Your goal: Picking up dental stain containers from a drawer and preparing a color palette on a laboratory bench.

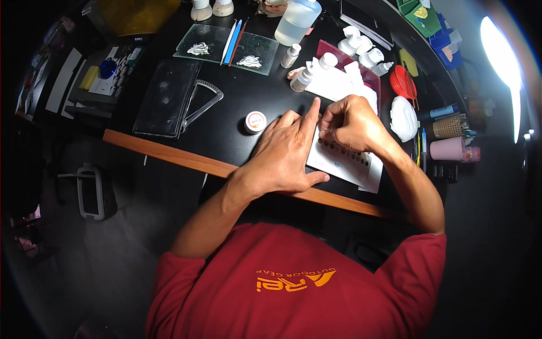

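Note:
My left hand point(284, 148) lies flat near the table's front edge. Its fingers are spread, and the thumb and index finger rest along the left side of a white sheet point(370, 177) printed with rows of dark round dots. Over the sheet's upper part, my right hand point(353, 123) is closed with its fingers curled in a pinch. Whatever it may hold is hidden by the fingers. Just left of my left hand stands a small round white-lidded jar point(255, 122). White paper or tissue point(330, 85) lies beyond the right hand.
Two glass plates point(265, 50) bear white strips, with slim tools point(232, 45) between them. A black flat case point(164, 99) lies left. Behind are small bottles point(301, 80), white jars point(371, 58) and a clear jug point(296, 22). A red bowl point(402, 82) and pink cup point(446, 150) stand right.

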